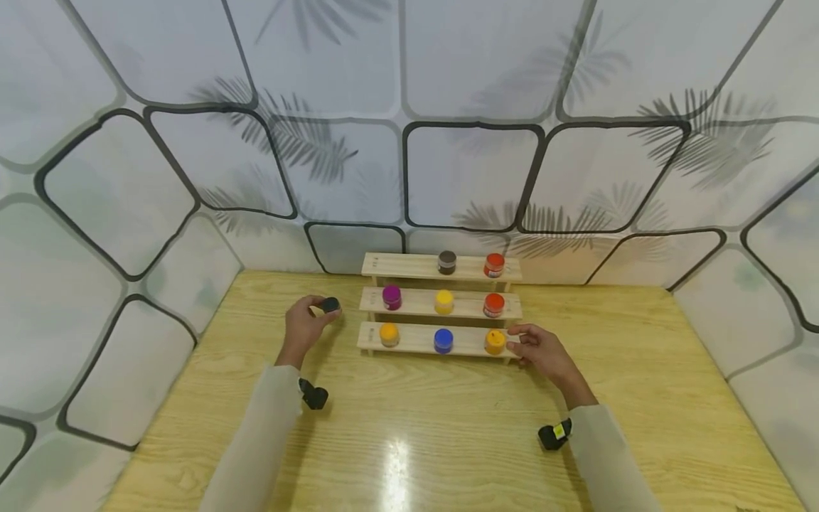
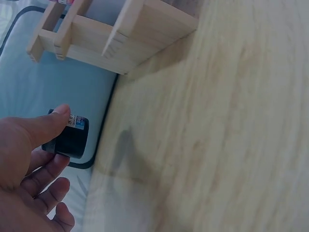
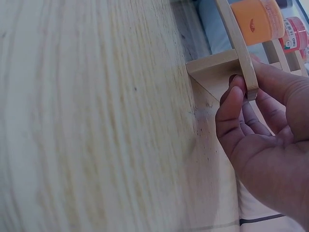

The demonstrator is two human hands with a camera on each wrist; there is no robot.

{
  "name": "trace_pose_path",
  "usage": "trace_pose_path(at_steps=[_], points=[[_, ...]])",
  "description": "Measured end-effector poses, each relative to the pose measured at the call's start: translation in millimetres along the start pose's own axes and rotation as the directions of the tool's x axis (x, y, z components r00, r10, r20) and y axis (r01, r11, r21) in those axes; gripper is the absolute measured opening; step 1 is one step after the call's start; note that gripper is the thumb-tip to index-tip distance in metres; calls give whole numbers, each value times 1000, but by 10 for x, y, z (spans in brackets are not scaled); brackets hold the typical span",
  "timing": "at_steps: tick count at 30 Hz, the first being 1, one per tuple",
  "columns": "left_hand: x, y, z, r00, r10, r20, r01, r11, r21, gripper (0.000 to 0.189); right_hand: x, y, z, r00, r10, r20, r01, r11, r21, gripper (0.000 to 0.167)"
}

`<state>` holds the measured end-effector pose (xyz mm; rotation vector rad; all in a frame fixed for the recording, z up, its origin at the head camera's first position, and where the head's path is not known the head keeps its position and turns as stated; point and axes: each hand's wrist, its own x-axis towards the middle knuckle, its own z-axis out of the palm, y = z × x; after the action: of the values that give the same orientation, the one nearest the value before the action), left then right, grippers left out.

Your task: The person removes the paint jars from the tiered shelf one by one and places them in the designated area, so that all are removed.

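My left hand (image 1: 303,328) pinches a small black paint jar (image 1: 330,305) between thumb and fingers, above the table left of a wooden three-step rack (image 1: 416,336). The left wrist view shows a label on the black jar (image 2: 72,137); the other fingers curl loosely beneath it. At the rack's right end, my right hand (image 1: 542,353) grips the end of the lowest step (image 3: 247,72), thumb on top and fingers underneath. Beside that thumb, a yellow-orange jar (image 1: 495,342) stands on the same step.
Also on the lowest step are a blue jar (image 1: 443,340) and an orange-yellow jar (image 1: 389,334). Purple (image 1: 392,297), yellow (image 1: 444,301) and red jars (image 1: 493,305) occupy the middle step. A dark jar (image 1: 447,262) and another red jar (image 1: 494,265) stand on top. A patterned wall covering (image 1: 473,178) rises behind.
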<state>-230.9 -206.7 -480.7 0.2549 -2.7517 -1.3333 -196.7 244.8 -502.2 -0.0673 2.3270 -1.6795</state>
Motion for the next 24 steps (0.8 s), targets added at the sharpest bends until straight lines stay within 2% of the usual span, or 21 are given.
trace_pose_path(at_steps=[6,11,24], points=[[-17,-117,43,1000,-5,-2,5,999,54,45,2,-2,25,1000,1,0,-1,1000,13,41],[-44,-184,59,1000,-18,6,17,998,66,45,1,-15,29,1000,4,1,-4,1000,15,40],[-60,-220,99,1000,-12,10,12,998,67,45,-16,-16,9,1000,8,9,-8,1000,23,43]])
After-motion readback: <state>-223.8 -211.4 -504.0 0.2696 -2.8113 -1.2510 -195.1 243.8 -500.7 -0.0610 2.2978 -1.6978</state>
